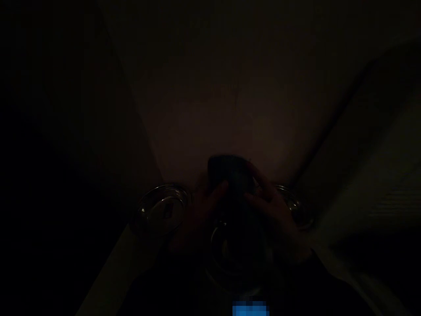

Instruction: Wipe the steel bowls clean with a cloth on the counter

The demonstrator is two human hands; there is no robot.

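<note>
Dark blue, and otherwise hard to identify in the gloom, a bundle-like object [230, 173] is held just below the middle of the frame. It is clasped from its left side by the left hand [205, 204], whose thumb is laid across it; the remaining fingers cannot be made out. From its right side it is gripped by the right hand [272, 204], thumb and forefinger being set apart along it. Below, at the bottom centre, a round metal vessel [213, 241] is partly seen. Shiny metal dishes are placed at either side: a left dish [179, 193] and a right dish [304, 226], partly covered by the right hand.
</note>
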